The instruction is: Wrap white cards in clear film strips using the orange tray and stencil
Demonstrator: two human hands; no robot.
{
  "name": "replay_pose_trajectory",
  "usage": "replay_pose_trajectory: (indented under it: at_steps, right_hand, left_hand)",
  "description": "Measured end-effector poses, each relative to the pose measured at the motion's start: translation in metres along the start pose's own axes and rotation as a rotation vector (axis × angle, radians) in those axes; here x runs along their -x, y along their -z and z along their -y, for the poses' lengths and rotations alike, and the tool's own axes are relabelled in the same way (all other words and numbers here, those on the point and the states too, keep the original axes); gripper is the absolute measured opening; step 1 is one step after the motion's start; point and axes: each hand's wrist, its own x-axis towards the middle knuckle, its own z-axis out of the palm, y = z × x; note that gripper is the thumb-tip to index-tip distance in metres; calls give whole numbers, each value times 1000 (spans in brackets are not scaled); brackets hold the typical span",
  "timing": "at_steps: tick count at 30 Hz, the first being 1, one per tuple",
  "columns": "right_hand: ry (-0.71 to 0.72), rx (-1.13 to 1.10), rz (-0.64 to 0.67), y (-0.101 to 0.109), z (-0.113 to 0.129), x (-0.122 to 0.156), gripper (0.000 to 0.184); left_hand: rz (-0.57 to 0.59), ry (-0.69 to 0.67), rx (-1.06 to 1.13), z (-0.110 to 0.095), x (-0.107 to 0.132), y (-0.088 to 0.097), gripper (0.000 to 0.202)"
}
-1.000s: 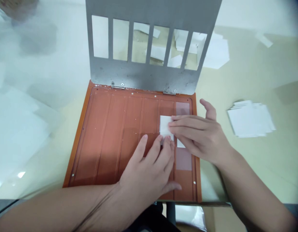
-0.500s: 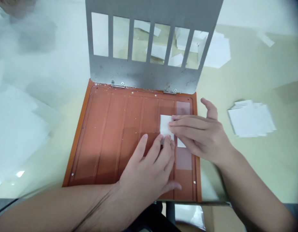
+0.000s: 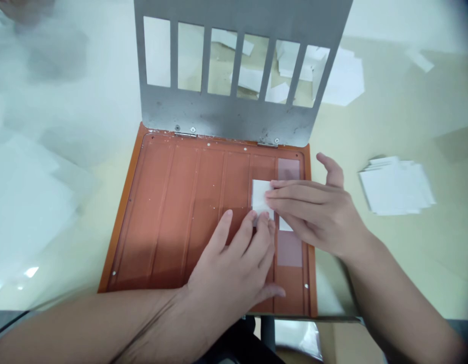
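An orange-brown tray [image 3: 169,202] with long grooves lies on the table. Its grey metal lid [image 3: 226,119] with several slots stands open at the back. A small white sheet [image 3: 259,196] lies in a groove near the tray's right side. My left hand [image 3: 237,258] rests flat on the tray, fingertips touching the sheet's lower edge. My right hand [image 3: 313,210] lies flat with its fingers stretched over the sheet's right edge. A pale strip [image 3: 289,248] fills the rightmost groove, partly hidden under my right hand.
A stack of white sheets [image 3: 395,184] lies to the right of the tray. More loose white sheets [image 3: 343,81] are scattered behind the lid. Clear plastic film [image 3: 33,192] covers the table's left side. The table's front edge [image 3: 332,318] is near my arms.
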Motion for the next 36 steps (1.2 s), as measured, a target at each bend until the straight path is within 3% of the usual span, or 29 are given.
replay_pose_trajectory:
  at_steps: [26, 36]
  right_hand:
    - [72, 33, -11, 1, -2, -1, 21]
    - [30, 19, 10, 2, 0, 0, 24]
  left_hand:
    - [-5, 3, -3, -1, 0, 1, 72]
    - [6, 3, -10, -1, 1, 0, 69]
